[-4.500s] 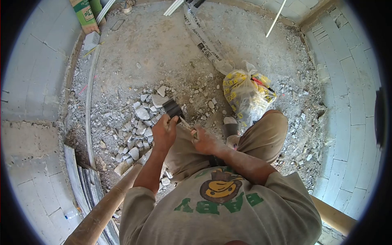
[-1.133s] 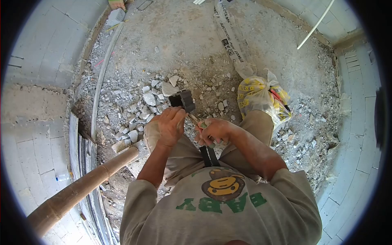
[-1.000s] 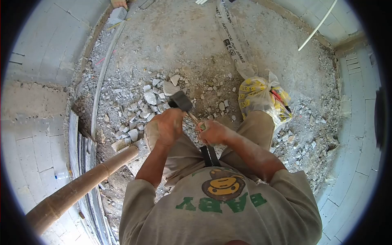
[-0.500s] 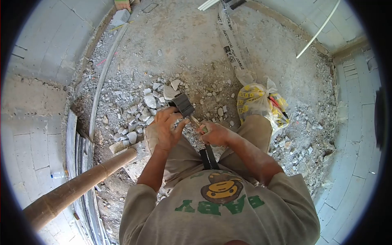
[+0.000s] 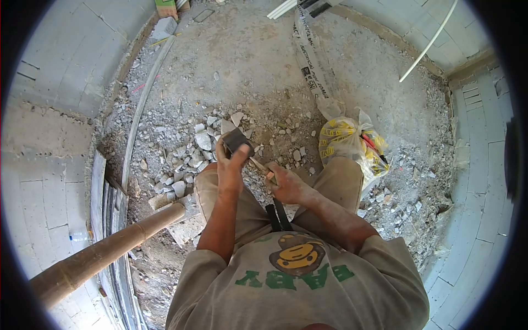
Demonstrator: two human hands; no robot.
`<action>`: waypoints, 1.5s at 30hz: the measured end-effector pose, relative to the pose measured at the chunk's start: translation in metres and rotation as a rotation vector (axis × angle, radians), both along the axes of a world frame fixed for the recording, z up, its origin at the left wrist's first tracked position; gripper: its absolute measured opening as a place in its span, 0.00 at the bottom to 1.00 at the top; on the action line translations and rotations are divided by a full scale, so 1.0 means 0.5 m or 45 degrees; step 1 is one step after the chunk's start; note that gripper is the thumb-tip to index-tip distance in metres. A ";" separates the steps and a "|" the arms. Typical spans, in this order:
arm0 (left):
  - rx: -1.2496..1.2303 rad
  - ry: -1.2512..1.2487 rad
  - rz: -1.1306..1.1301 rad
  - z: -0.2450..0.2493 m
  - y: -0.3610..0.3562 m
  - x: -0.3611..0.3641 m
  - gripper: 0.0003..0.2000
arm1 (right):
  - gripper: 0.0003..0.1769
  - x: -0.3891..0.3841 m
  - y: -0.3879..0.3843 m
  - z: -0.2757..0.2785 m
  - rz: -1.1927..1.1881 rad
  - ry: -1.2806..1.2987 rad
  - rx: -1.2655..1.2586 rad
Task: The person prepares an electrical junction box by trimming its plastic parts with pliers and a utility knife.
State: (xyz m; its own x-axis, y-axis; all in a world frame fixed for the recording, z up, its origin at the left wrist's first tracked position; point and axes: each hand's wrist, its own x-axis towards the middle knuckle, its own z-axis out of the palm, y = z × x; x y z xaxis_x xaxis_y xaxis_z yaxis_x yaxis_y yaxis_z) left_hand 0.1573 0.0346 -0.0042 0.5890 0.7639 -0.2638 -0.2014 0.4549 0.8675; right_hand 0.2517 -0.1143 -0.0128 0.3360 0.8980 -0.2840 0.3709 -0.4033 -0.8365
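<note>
A dark grey box-shaped piece (image 5: 237, 141) is in my left hand (image 5: 230, 168), with the thumb pressed over its near side and fingers behind it. My right hand (image 5: 289, 184) is closed around a slim, light brown shaft (image 5: 258, 166) that points up and left to the box-shaped piece and meets its lower right corner in this view. Both hands are over my knees, close together. Most of the shaft's lower end is hidden in the right fist.
Broken rubble (image 5: 190, 159) lies beyond my left knee. A yellow-printed plastic bag (image 5: 344, 137) sits beside my right knee, below a long clear pipe wrapper (image 5: 313, 71). A bamboo pole (image 5: 110, 247) slants in from lower left, near stacked metal strips (image 5: 107, 203). Block walls surround the floor.
My left hand has turned, bringing its thumb across the box-shaped piece, which has tilted and shifted slightly left. My right hand has moved a little lower, still gripping the shaft.
</note>
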 end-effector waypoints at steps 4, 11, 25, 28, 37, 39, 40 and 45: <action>1.067 0.331 -0.060 -0.010 0.002 -0.016 0.41 | 0.19 0.031 0.023 0.120 0.055 0.689 -0.546; 0.481 0.125 0.073 0.008 -0.008 -0.030 0.37 | 0.21 -0.028 0.010 -0.024 -0.006 0.184 -0.043; 0.837 0.245 0.024 0.070 0.015 -0.044 0.37 | 0.17 0.024 0.041 0.143 0.173 1.004 -0.375; 1.096 0.348 -0.064 0.067 0.019 -0.049 0.39 | 0.16 0.019 0.033 0.133 0.180 1.082 -0.369; 0.716 0.244 -0.091 0.020 0.004 -0.056 0.38 | 0.21 -0.037 0.001 -0.001 -0.155 0.108 -0.064; 0.107 0.089 0.198 -0.011 0.012 -0.053 0.31 | 0.19 -0.016 -0.002 0.002 -0.187 0.120 -0.055; -0.054 0.003 0.228 0.016 0.001 -0.048 0.24 | 0.17 -0.008 -0.002 0.011 -0.210 0.129 -0.043; -0.326 -0.188 0.202 0.012 0.012 -0.045 0.18 | 0.21 -0.002 -0.001 0.043 -0.005 0.317 -0.220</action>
State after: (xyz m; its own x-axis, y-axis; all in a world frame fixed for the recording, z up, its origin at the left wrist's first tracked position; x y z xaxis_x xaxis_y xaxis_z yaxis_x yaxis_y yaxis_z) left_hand 0.1346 0.0406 0.0017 0.5142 0.7690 -0.3798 -0.4023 0.6074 0.6850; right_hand 0.2509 -0.1147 0.0086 0.2405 0.8280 -0.5065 0.1614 -0.5486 -0.8203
